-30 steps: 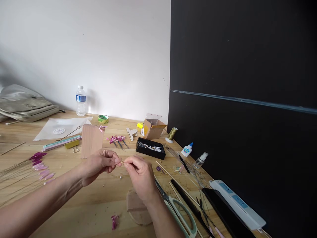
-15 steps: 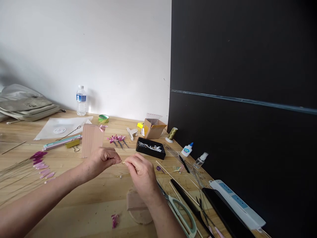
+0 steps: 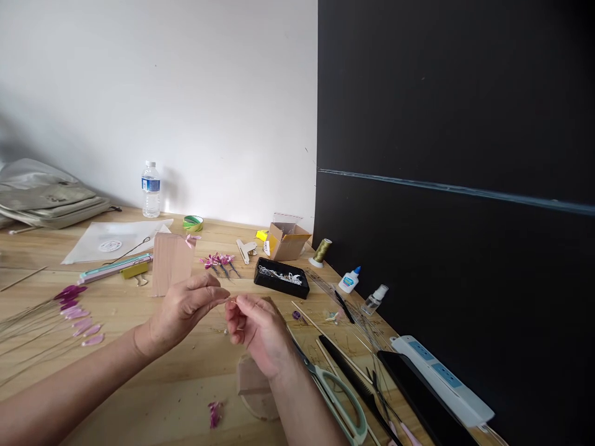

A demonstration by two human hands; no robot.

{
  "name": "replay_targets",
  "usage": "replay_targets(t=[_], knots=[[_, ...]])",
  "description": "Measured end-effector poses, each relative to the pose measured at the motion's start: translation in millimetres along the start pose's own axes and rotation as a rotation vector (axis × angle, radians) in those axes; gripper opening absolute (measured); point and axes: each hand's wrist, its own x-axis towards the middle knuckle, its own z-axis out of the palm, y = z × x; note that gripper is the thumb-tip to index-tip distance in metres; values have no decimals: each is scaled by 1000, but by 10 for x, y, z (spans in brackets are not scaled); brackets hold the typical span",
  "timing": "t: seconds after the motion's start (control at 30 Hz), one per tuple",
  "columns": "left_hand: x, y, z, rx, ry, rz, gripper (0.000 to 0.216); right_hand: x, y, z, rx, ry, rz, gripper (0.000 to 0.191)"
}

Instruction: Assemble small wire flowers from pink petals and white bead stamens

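I observed both hands in front of the black tray (image 3: 279, 288), slightly to its left and raised above the counter (image 3: 153, 387). My left hand (image 3: 181, 310) had its fingertips drawn together in a pinch on a thin piece (image 3: 233, 301). My right hand (image 3: 263, 331), palm turned partly up, met it with the thumb laid against curled fingers, and appeared to grip the same piece. That piece sat between the two sets of fingertips, too small for me to establish its material.

The tray contained small white and metallic items. Pink flowers (image 3: 218, 261) lay just left of it, and a pinkish board (image 3: 171, 263) was further left. Long-stemmed petals (image 3: 93, 340) lay well to its left and nearer to me. An opened cardboard box (image 3: 287, 246) stood just behind the tray; a thread spool (image 3: 322, 250) and a glue bottle (image 3: 348, 282) stood to its right. Scissors (image 3: 320, 375) with pale green handles and a black comb (image 3: 349, 370) lay in front of the tray, towards its right.
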Motion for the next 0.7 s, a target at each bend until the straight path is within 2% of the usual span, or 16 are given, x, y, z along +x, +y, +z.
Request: replay_targets(t=[0.13,0.27,0.47,0.7], knots=[[-25,-20,10,70,6,137,16,-12,-11,6,14,-35,40,23],[-35,-28,-14,142,-81,202,19,-13,-29,2,14,-18,61,26],[-50,-27,-25,205,-191,248,25,17,-43,-72,-14,6,110,28],[-81,-64,-6,194,-192,214,21,4,-80,-116,-77,29,128,28]])
